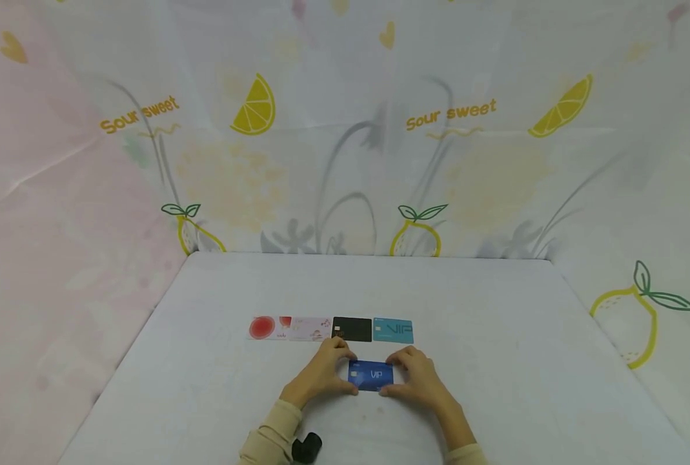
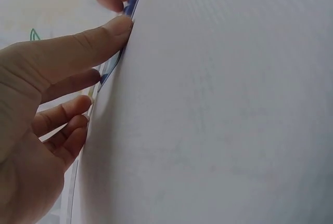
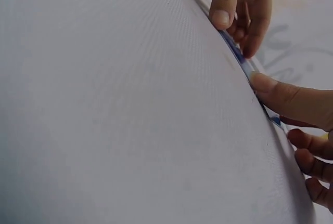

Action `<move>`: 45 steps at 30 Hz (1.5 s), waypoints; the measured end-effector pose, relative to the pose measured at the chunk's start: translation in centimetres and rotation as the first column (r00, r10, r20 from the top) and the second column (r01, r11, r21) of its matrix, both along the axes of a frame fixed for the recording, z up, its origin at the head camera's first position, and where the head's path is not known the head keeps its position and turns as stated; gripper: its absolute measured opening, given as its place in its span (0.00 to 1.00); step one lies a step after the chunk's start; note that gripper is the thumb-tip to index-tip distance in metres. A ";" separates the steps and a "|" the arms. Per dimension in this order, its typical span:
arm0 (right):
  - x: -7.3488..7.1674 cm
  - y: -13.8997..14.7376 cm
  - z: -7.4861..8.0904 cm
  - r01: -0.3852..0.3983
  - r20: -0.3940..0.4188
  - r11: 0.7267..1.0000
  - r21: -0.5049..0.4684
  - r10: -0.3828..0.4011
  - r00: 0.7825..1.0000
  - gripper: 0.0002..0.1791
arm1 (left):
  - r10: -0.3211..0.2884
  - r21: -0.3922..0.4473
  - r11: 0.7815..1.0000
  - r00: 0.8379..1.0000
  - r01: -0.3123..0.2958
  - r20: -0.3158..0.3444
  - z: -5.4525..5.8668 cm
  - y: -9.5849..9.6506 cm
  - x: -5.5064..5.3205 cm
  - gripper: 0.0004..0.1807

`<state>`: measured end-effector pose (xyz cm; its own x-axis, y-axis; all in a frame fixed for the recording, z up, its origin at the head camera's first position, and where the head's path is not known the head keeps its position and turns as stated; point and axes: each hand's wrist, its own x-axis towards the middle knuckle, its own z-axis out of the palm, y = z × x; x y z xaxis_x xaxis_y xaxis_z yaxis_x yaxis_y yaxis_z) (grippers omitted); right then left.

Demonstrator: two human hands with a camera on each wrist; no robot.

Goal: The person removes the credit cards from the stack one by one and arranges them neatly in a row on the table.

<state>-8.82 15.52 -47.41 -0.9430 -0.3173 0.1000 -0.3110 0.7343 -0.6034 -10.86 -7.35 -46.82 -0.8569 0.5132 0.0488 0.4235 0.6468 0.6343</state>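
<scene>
A blue card [image 1: 370, 376] printed "VIP" lies face up at the front middle of the white table. My left hand [image 1: 326, 373] holds its left end, with the thumb at the near corner and the index finger at the far one. At the right end my right hand [image 1: 419, 381] grips the card the same way. Both wrist views show the card edge-on, low over the tabletop, as a thin blue strip [image 2: 112, 67] between thumb and finger. Just beyond it sits a row of cards: a white-and-red one [image 1: 268, 328], a pink one [image 1: 310, 329], a black one [image 1: 352, 329] and a light blue one [image 1: 394, 330].
The white tabletop [image 1: 496, 361] spreads to both sides of the hands. Behind it hangs a lemon-patterned cloth [image 1: 345, 97], with more cloth at left and right. A small black object [image 1: 306, 447] is beside the left sleeve at the front edge.
</scene>
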 end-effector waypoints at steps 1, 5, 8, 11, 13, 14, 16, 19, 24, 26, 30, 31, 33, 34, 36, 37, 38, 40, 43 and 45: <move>-0.1 -0.1 0.0 0.000 0.002 1.000 0.005 0.000 1.000 0.28 | 0.004 0.003 1.000 1.000 -0.004 0.009 0.0 0.0 0.0 0.28; -0.2 -0.3 0.2 -0.001 0.026 1.000 -0.008 0.001 1.000 0.29 | 0.024 0.015 1.000 0.999 -0.025 0.038 -0.2 0.1 0.1 0.30; -0.2 -0.4 0.2 0.007 0.038 1.000 -0.017 -0.006 0.999 0.30 | 0.026 0.023 0.999 0.999 -0.027 0.026 -0.3 0.1 0.1 0.31; -0.1 -0.5 0.2 0.021 0.057 0.999 -0.027 -0.019 0.998 0.30 | 0.022 0.025 0.999 1.000 -0.022 -0.010 -0.4 0.1 0.2 0.30; 0.0 -0.5 0.3 0.029 0.074 0.999 -0.045 -0.026 0.997 0.30 | 0.023 0.026 0.999 0.999 -0.023 -0.026 -0.4 0.1 0.2 0.30; 0.0 -0.5 0.3 0.030 0.085 0.998 -0.062 -0.025 0.996 0.30 | 0.024 0.028 0.999 0.999 -0.024 -0.033 -0.4 0.1 0.3 0.29; 0.1 -0.6 0.4 0.030 0.106 0.995 -0.098 -0.019 0.994 0.30 | 0.025 0.032 0.999 0.999 -0.024 -0.040 -0.4 0.1 0.3 0.29; 0.1 -0.6 0.5 0.023 0.127 0.990 -0.142 -0.005 0.992 0.31 | 0.023 0.030 0.999 0.998 -0.022 -0.054 -0.4 0.0 0.3 0.29; 0.2 -0.6 0.5 0.015 0.145 0.991 -0.133 0.005 0.989 0.38 | 0.015 0.021 1.000 0.998 -0.014 -0.068 -0.5 0.0 0.3 0.29; 0.2 -0.6 0.5 0.007 0.138 0.992 -0.122 0.010 0.990 0.38 | 0.014 0.024 1.000 0.998 -0.013 -0.063 -0.5 0.0 0.3 0.30; 0.2 -0.4 0.6 -0.003 0.105 0.991 -0.136 0.018 0.994 0.35 | 0.007 0.031 1.000 0.998 -0.005 -0.061 -0.4 0.0 0.2 0.32; 0.1 -0.2 0.6 -0.006 0.101 0.989 -0.151 0.021 0.995 0.35 | 0.005 0.033 0.999 0.998 -0.003 -0.066 -0.4 0.0 0.2 0.32; 0.0 0.1 0.5 -0.018 0.081 0.983 -0.182 0.034 0.996 0.34 | 0.001 0.039 0.999 0.997 0.002 -0.076 -0.4 0.1 0.2 0.33; -0.1 0.3 0.4 -0.029 0.066 0.979 -0.200 0.043 0.997 0.34 | 0.000 0.043 0.999 0.997 0.004 -0.083 -0.4 0.1 0.2 0.33; -0.2 0.7 0.3 -0.053 0.037 0.973 -0.225 0.063 0.997 0.34 | -0.005 0.060 0.998 0.995 0.011 -0.099 -0.4 0.3 0.2 0.32; -0.3 0.9 0.2 -0.069 0.016 0.971 -0.230 0.075 0.997 0.34 | -0.007 0.072 0.997 0.994 0.015 -0.106 -0.3 0.3 0.2 0.32; -0.4 1.1 0.2 -0.081 -0.002 0.970 -0.231 0.082 0.997 0.34 | -0.009 0.080 0.997 0.994 0.018 -0.111 -0.3 0.4 0.2 0.32; -0.5 1.4 0.2 -0.096 -0.025 0.968 -0.231 0.093 0.995 0.34 | -0.012 0.096 0.995 0.992 0.024 -0.124 -0.3 0.5 0.2 0.31; -0.6 1.7 0.5 -0.107 -0.030 0.971 -0.216 0.103 0.994 0.33 | -0.014 0.105 0.994 0.989 0.030 -0.148 -0.1 0.6 0.1 0.31; -0.6 1.9 0.9 -0.108 -0.024 0.974 -0.199 0.105 0.994 0.34 | -0.016 0.113 0.993 0.987 0.034 -0.159 0.0 0.8 0.0 0.30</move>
<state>-9.46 17.44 -46.52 -0.9029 -0.3885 0.1840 -0.3904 0.5618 -0.7294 -10.82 -6.58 -46.85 -0.8205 0.5177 0.2424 0.5395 0.5613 0.6276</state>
